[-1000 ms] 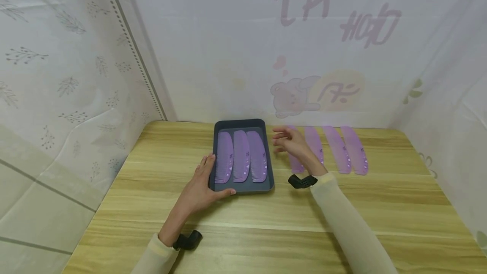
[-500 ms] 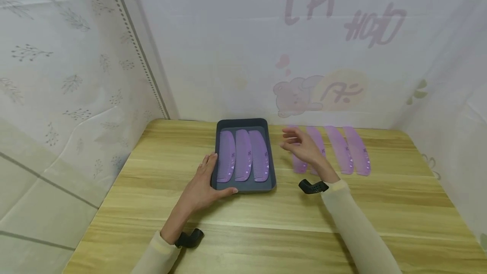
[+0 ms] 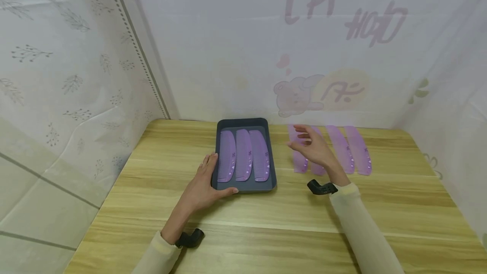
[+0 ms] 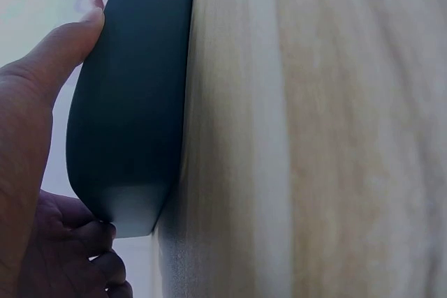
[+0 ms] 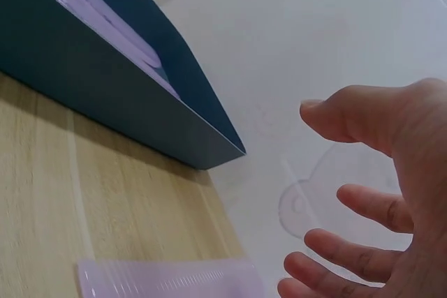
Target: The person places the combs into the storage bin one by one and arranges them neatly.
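Observation:
Three purple combs (image 3: 243,155) lie side by side in a dark grey tray (image 3: 249,186). My left hand (image 3: 199,187) holds the tray's near left corner, its thumb along the front rim and its fingers against the left side. The left wrist view shows the thumb tip (image 4: 94,19) at the rim of the tray. Over the combs right of the tray hovers my right hand (image 3: 316,149), fingers parted from the thumb and nothing between them. It partly covers the two nearest combs, including the leftmost comb (image 3: 300,162). In the right wrist view a comb (image 5: 167,280) lies below the hand.
Two more purple combs, an inner one (image 3: 341,149) and an outermost one (image 3: 359,151), lie farther right on the wooden table (image 3: 266,231). A printed cloth (image 3: 213,54) hangs behind the table's back edge. Each wrist carries a black camera mount, such as the right mount (image 3: 321,187).
My right hand has moved rightward away from the tray, over the loose combs. My left hand stays at the tray's corner, and the combs lie as before.

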### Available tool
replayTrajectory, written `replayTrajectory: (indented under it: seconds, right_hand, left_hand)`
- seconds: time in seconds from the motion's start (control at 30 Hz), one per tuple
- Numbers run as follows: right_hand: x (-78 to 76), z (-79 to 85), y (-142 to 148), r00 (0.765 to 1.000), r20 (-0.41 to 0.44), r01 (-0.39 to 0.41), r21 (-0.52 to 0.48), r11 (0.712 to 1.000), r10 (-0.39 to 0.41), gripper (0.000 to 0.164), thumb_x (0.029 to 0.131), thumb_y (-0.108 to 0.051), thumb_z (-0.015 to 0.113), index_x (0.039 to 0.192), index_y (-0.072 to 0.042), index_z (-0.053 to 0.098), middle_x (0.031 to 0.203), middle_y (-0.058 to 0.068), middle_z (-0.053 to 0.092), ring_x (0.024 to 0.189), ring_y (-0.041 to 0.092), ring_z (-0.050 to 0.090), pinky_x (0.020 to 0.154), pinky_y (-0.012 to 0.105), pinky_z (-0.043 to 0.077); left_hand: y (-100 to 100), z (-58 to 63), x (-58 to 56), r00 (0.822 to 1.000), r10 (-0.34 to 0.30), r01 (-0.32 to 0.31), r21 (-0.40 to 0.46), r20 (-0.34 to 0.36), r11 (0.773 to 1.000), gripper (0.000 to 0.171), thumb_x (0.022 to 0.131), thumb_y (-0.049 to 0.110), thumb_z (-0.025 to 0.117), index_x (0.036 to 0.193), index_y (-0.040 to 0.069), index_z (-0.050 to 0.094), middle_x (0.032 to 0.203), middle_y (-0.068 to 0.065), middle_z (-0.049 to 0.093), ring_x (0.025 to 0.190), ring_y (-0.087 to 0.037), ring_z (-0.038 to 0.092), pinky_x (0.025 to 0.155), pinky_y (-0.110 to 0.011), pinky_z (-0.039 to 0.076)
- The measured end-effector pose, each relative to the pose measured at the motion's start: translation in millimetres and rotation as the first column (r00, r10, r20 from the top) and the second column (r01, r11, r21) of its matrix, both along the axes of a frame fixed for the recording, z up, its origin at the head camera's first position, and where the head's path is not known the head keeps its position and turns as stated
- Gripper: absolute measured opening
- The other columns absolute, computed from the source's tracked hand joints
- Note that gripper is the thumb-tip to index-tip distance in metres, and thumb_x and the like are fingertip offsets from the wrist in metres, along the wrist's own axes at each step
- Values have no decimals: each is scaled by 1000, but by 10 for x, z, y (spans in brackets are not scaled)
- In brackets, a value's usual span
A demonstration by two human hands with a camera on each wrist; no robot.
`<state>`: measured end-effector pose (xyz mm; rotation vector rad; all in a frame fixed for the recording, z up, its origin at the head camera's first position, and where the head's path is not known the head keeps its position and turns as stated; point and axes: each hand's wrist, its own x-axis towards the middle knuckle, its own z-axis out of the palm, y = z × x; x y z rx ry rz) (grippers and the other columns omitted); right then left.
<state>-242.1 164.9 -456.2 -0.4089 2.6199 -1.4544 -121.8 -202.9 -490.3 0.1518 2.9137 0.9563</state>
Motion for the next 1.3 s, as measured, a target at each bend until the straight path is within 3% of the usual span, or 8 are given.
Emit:
replayTrajectory:
  seconds: [0.23, 0.53, 0.87, 1.13, 1.3]
  right_hand:
    - [-12, 6, 116, 1000, -17, 15, 10, 1000, -15, 78, 95, -38, 74, 158, -14, 35, 161, 20, 38, 143, 45, 42, 117, 60, 38]
    - [-2, 32, 323, 997, -13, 72, 70, 995, -72, 90, 91, -52, 74, 162, -20, 29, 165, 16, 32, 145, 49, 39, 116, 63, 37]
    - [-21, 36, 662, 992, 12, 123, 119, 985, -125, 100, 90, -59, 72, 166, -24, 17, 167, 23, 24, 147, 54, 32, 116, 67, 35]
    - [-10, 21, 930, 985, -10, 169, 156, 973, -170, 103, 89, -57, 74, 166, -18, 17, 165, 30, 23, 147, 56, 30, 113, 71, 34]
    - [-18, 19, 1054, 983, 19, 178, 181, 967, -185, 108, 88, -58, 75, 166, -18, 12, 168, 29, 17, 147, 58, 27, 113, 72, 32]
  left_hand:
    - [1, 14, -4, 1000, 1, -1, 5, -4, 1000, 133, 69, 83, 73, 167, 20, 10, 175, -8, 8, 160, -40, 11, 119, -67, 31]
    - [1, 6, -14, 1000, -1, 2, 9, -9, 1000, 133, 69, 84, 73, 167, 20, 9, 175, -8, 8, 159, -42, 11, 119, -68, 30]
    - [9, 18, -12, 1000, 0, 0, 4, -3, 1000, 134, 69, 83, 73, 167, 19, 10, 174, -10, 8, 159, -42, 12, 118, -68, 32]
    - [14, 11, 1, 1000, 6, -6, 5, 11, 1000, 135, 68, 84, 73, 167, 20, 9, 174, -11, 8, 159, -42, 11, 118, -67, 32]
    - [9, 3, 3, 1000, 8, -8, 3, 10, 1000, 134, 68, 84, 73, 167, 20, 9, 174, -11, 8, 159, -42, 12, 118, -68, 32]
